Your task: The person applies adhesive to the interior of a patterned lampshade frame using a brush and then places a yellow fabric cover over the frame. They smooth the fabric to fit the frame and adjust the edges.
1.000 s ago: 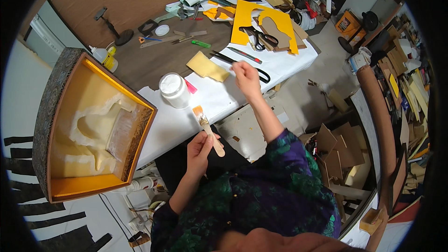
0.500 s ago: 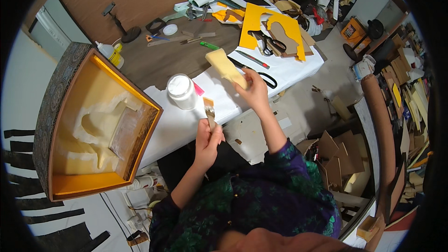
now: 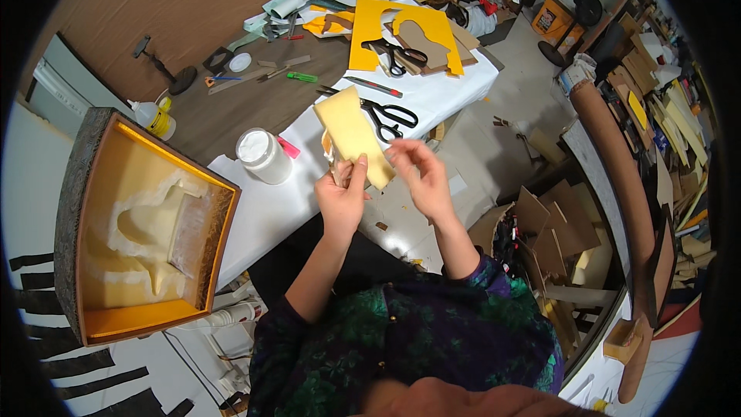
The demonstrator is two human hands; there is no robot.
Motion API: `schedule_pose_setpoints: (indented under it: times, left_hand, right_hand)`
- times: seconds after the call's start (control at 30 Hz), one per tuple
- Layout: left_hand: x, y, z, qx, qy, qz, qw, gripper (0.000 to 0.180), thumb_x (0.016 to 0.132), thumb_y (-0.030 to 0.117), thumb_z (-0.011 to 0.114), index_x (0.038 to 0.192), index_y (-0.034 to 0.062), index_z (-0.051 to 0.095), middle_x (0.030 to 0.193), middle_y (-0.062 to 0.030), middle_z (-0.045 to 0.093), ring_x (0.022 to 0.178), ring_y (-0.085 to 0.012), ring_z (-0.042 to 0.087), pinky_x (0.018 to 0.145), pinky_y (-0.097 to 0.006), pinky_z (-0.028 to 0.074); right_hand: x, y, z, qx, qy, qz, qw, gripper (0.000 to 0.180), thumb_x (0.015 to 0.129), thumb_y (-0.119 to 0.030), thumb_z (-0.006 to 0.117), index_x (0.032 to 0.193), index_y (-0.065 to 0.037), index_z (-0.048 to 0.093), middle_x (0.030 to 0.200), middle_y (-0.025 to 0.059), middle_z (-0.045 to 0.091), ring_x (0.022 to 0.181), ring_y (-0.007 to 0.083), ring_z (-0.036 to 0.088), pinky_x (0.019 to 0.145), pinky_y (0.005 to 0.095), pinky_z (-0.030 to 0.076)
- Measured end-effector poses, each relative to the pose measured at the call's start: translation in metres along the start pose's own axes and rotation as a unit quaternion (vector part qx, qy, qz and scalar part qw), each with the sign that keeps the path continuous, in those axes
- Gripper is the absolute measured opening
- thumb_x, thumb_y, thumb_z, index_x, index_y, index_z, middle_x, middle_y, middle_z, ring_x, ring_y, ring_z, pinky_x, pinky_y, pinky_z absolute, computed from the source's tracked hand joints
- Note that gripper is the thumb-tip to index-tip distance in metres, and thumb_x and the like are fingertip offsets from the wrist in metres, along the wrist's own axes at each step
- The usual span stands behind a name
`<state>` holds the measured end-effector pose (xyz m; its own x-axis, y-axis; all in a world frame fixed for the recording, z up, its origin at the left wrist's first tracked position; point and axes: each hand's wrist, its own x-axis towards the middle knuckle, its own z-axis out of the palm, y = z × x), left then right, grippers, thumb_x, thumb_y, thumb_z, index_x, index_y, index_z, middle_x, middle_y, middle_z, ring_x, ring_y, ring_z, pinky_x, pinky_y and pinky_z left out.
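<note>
My left hand (image 3: pixel 340 202) is closed around a flat brush (image 3: pixel 329 150) and the lower end of a pale yellow foam block (image 3: pixel 349 130), the thumb pressing on the foam's face. The brush is partly hidden behind the block. My right hand (image 3: pixel 424 184) is beside the foam's lower right edge, fingers apart and holding nothing. To the left stands an uncapped jar (image 3: pixel 263 156) of white paste. Farther left is an open box (image 3: pixel 143 220) with arched sides and a yellow lining, its inside smeared white around a shaped hollow.
Black scissors (image 3: pixel 391 118) and a red-and-grey cutter (image 3: pixel 373 86) lie just beyond the foam. Behind them are another pair of scissors (image 3: pixel 396 57) and a yellow cut-out board (image 3: pixel 369 19). A white glue bottle (image 3: pixel 153 119) stands behind the box. Cardboard scraps (image 3: pixel 557 232) fill a bin at right.
The foam block has passed from my right hand to my left, which also keeps the brush. My right hand has let go and opened. The whole view has shifted.
</note>
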<state>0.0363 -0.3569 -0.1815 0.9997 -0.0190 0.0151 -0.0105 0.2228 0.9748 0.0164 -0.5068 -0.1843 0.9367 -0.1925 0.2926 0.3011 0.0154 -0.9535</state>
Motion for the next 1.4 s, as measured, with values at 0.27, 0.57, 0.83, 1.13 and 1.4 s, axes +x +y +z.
schedule_pose_setpoints:
  times: [0.27, 0.57, 0.83, 1.13, 1.4]
  left_hand:
    - [-0.03, -0.022, 0.022, 0.045, -0.016, 0.125, 0.991, 0.011, 0.099, 0.007, 0.06, 0.097, -0.0041, 0.063, 0.069, 0.0013, 0.059, 0.052, -0.0011, 0.046, 0.047, -0.019, 0.034]
    - [-0.038, -0.012, 0.017, 0.244, -0.012, 0.307, 0.92, 0.003, 0.087, 0.0, 0.066, 0.086, -0.0021, 0.064, 0.064, -0.013, 0.059, 0.054, -0.0224, 0.06, 0.052, -0.032, 0.045]
    - [-0.033, -0.049, 0.011, 0.079, -0.049, 0.122, 0.988, 0.013, 0.096, 0.007, 0.064, 0.091, -0.0044, 0.063, 0.066, -0.0023, 0.057, 0.05, -0.0062, 0.048, 0.046, -0.025, 0.038]
    - [0.048, -0.05, -0.021, 0.047, 0.047, -0.093, 0.993, 0.031, 0.096, 0.023, 0.068, 0.103, -0.0073, 0.067, 0.088, -0.0057, 0.067, 0.065, -0.0082, 0.056, 0.05, -0.024, 0.045]
    - [0.052, -0.047, -0.044, 0.151, 0.085, -0.112, 0.978, 0.043, 0.097, 0.026, 0.066, 0.113, -0.0138, 0.065, 0.091, -0.0172, 0.072, 0.071, -0.016, 0.068, 0.047, -0.027, 0.054]
  right_hand:
    - [0.018, 0.005, 0.029, -0.148, 0.116, -0.098, 0.977, 0.033, 0.098, -0.004, 0.055, 0.13, -0.001, 0.047, 0.08, 0.0095, 0.06, 0.07, 0.0198, 0.06, 0.063, 0.0312, 0.05]
    - [0.015, -0.001, 0.021, -0.114, 0.121, 0.019, 0.986, 0.031, 0.096, -0.007, 0.062, 0.124, -0.005, 0.05, 0.068, 0.001, 0.057, 0.055, 0.0067, 0.048, 0.053, 0.0247, 0.039]
    - [0.021, 0.031, -0.012, 0.108, 0.077, 0.092, 0.987, 0.03, 0.107, -0.027, 0.049, 0.1, -0.003, 0.064, 0.062, -0.0017, 0.056, 0.053, 0.0047, 0.049, 0.051, 0.021, 0.041]
    - [0.02, 0.025, -0.053, 0.438, -0.011, 0.138, 0.888, 0.05, 0.11, -0.032, 0.033, 0.136, 0.009, 0.046, 0.124, 0.0214, 0.063, 0.117, 0.0301, 0.063, 0.102, 0.0388, 0.052]
    - [0.011, 0.015, -0.049, 0.346, 0.013, 0.149, 0.926, 0.031, 0.097, -0.011, 0.064, 0.123, 0.005, 0.062, 0.109, 0.018, 0.071, 0.1, 0.0239, 0.071, 0.089, 0.0314, 0.059]
